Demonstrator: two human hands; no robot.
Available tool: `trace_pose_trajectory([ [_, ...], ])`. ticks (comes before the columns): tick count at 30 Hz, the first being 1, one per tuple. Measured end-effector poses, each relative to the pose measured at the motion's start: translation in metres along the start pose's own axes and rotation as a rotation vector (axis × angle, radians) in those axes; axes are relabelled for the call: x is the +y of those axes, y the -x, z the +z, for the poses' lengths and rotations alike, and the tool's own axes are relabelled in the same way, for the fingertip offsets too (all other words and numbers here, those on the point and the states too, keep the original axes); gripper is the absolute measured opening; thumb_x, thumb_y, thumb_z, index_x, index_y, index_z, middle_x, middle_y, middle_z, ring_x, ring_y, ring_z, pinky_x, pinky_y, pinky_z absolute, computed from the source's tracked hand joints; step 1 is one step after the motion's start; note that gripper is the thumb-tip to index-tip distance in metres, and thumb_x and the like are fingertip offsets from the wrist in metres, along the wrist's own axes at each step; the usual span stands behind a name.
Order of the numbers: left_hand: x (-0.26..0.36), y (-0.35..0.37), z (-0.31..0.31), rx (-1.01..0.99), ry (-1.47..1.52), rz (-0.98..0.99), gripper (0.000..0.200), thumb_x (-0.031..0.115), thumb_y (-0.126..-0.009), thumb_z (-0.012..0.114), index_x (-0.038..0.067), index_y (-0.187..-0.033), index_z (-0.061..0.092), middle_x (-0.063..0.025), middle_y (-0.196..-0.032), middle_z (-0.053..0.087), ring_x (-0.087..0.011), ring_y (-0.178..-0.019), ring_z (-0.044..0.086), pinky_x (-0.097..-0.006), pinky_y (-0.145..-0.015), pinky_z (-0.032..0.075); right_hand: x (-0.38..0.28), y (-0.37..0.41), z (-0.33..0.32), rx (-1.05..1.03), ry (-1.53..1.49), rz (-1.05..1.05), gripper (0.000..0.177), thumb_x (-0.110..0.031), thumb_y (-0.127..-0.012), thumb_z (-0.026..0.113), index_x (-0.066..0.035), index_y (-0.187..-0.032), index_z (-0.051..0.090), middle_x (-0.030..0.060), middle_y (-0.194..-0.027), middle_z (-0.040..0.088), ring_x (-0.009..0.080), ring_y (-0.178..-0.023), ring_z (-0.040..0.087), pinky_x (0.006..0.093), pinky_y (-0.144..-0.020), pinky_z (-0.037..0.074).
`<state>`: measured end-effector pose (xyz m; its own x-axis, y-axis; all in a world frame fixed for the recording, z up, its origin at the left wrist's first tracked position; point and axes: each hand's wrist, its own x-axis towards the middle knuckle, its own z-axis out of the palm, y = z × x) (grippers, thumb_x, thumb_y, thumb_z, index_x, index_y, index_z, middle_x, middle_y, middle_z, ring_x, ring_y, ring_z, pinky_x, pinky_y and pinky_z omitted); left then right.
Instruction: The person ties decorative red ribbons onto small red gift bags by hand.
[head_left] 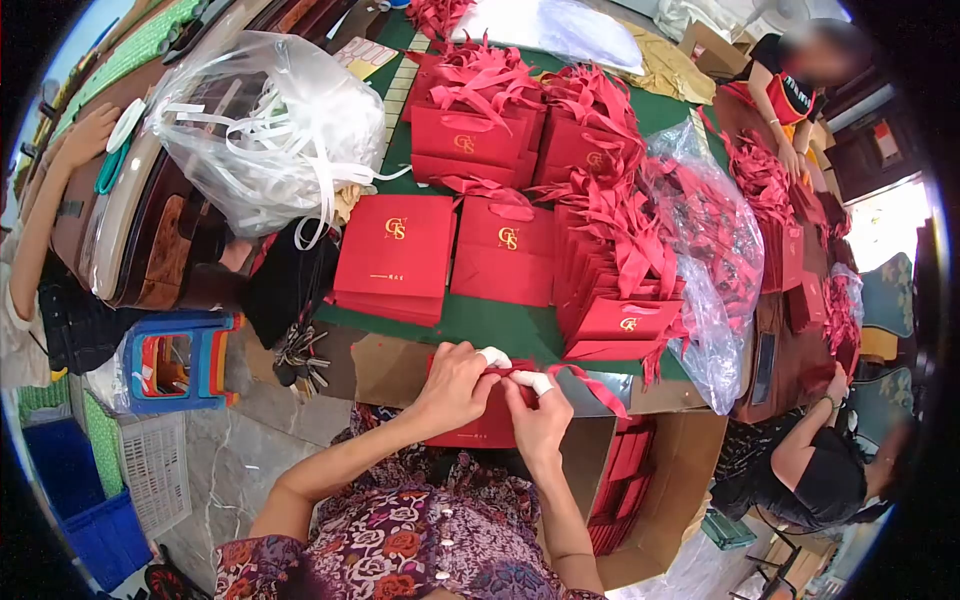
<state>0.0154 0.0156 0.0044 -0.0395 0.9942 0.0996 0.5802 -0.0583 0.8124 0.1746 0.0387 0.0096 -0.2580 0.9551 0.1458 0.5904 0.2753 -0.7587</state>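
Note:
A red paper gift bag (472, 432) rests against my lap at the table's near edge. Above its top edge, my left hand (458, 388) and my right hand (540, 408) meet, fingers pinched on a red ribbon (592, 386) whose loose end trails right onto the table edge. White wraps cover a finger on each hand. Just beyond my hands lie a stack of flat red bags (392, 262) with gold lettering and another red bag (508, 262). The exact shape of the ribbon between my fingertips is hidden.
Ribboned red bags (618, 270) stand in rows on the green table, beside clear plastic (708, 330). At left are a plastic sack of white ribbon (265, 140) and stacked stools (180, 360). A cardboard box (665, 500) holds red bags at lower right. Other people sit around.

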Motion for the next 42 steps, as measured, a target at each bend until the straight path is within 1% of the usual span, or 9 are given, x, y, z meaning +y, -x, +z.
trace_pose_trajectory([
  [2, 0.001, -0.002, 0.001, 0.006, 0.005, 0.027, 0.015, 0.008, -0.084, 0.067, 0.007, -0.099, 0.069, -0.0097, -0.080, 0.065, -0.0276, -0.079, 0.059, -0.0398, -0.080, 0.039, 0.003, 0.002, -0.004, -0.062, -0.086, 0.146, 0.025, -0.010, -0.080, 0.080, -0.004, -0.101, 0.069, 0.0110, -0.087, 0.066, 0.0247, -0.075, 0.065, 0.0323, -0.067, 0.051],
  [12, 0.003, 0.002, -0.001, 0.015, -0.061, 0.027, 0.021, 0.020, -0.079, 0.079, 0.010, -0.094, 0.069, -0.0069, -0.080, 0.065, -0.0252, -0.079, 0.057, -0.0382, -0.080, 0.039, -0.002, -0.026, -0.038, -0.044, -0.216, 0.032, 0.014, -0.005, -0.087, 0.072, -0.003, -0.101, 0.071, 0.0106, -0.086, 0.064, 0.0214, -0.077, 0.063, 0.0316, -0.069, 0.050],
  [18, 0.004, 0.019, 0.009, 0.163, -0.222, 0.337, 0.015, 0.015, -0.076, 0.077, 0.011, -0.089, 0.069, -0.0013, -0.079, 0.063, -0.0208, -0.078, 0.055, -0.0372, -0.079, 0.039, 0.011, -0.046, -0.044, -0.578, -0.098, 0.047, 0.014, -0.008, -0.089, 0.069, -0.005, -0.101, 0.076, 0.0081, -0.086, 0.061, 0.0207, -0.077, 0.064, 0.0311, -0.070, 0.050],
  [21, 0.000, 0.023, 0.009, 0.157, -0.282, 0.426, 0.013, 0.014, -0.076, 0.074, 0.010, -0.088, 0.070, 0.0005, -0.082, 0.063, -0.0195, -0.079, 0.055, -0.0365, -0.079, 0.039, 0.017, -0.051, -0.045, -0.612, -0.059, -0.156, 0.017, -0.009, -0.089, 0.069, -0.006, -0.103, 0.076, 0.0069, -0.085, 0.060, 0.0194, -0.077, 0.062, 0.0310, -0.070, 0.050],
  [25, 0.003, 0.019, 0.002, 0.137, -0.296, 0.553, 0.012, 0.015, -0.077, 0.070, 0.009, -0.088, 0.069, -0.0006, -0.084, 0.061, -0.0194, -0.080, 0.055, -0.0362, -0.080, 0.040, 0.021, -0.053, -0.042, -0.668, -0.151, -0.161, 0.016, -0.008, -0.088, 0.069, -0.005, -0.103, 0.076, 0.0045, -0.083, 0.058, 0.0150, -0.077, 0.060, 0.0283, -0.068, 0.048],
  [27, 0.001, 0.019, 0.000, 0.104, -0.306, 0.590, 0.014, 0.014, -0.075, 0.074, 0.010, -0.089, 0.070, -0.0001, -0.085, 0.063, -0.0189, -0.080, 0.056, -0.0366, -0.079, 0.040, 0.023, -0.057, -0.042, -0.783, -0.346, 0.061, 0.016, -0.010, -0.089, 0.070, -0.006, -0.103, 0.076, 0.0037, -0.083, 0.057, 0.0142, -0.070, 0.059, 0.0291, -0.064, 0.047],
  [31, 0.005, 0.015, -0.007, 0.054, -0.220, 0.495, 0.017, 0.016, -0.076, 0.077, 0.010, -0.090, 0.070, -0.0011, -0.083, 0.062, -0.0200, -0.081, 0.056, -0.0369, -0.080, 0.039, 0.028, -0.046, -0.028, -0.709, -0.431, 0.202, 0.014, -0.009, -0.087, 0.073, -0.005, -0.100, 0.076, -0.0001, -0.080, 0.055, 0.0086, -0.069, 0.055, 0.0252, -0.062, 0.044],
  [33, 0.007, 0.017, -0.008, 0.039, -0.179, 0.471, 0.018, 0.018, -0.076, 0.078, 0.010, -0.090, 0.070, -0.0012, -0.083, 0.061, -0.0205, -0.082, 0.056, -0.0370, -0.080, 0.039, 0.026, -0.042, -0.019, -0.369, -0.460, 0.197, 0.013, -0.012, -0.086, 0.075, -0.005, -0.097, 0.077, -0.0006, -0.077, 0.055, 0.0075, -0.068, 0.054, 0.0245, -0.060, 0.043],
  [42, -0.001, 0.004, -0.011, 0.077, -0.084, 0.172, 0.018, 0.018, -0.078, 0.079, 0.011, -0.091, 0.069, -0.0047, -0.083, 0.065, -0.0248, -0.081, 0.057, -0.0383, -0.079, 0.038, 0.023, -0.022, -0.063, 0.003, -0.284, 0.146, 0.016, -0.005, -0.086, 0.074, -0.002, -0.102, 0.073, 0.0055, -0.087, 0.064, 0.0136, -0.079, 0.062, 0.0243, -0.071, 0.047],
])
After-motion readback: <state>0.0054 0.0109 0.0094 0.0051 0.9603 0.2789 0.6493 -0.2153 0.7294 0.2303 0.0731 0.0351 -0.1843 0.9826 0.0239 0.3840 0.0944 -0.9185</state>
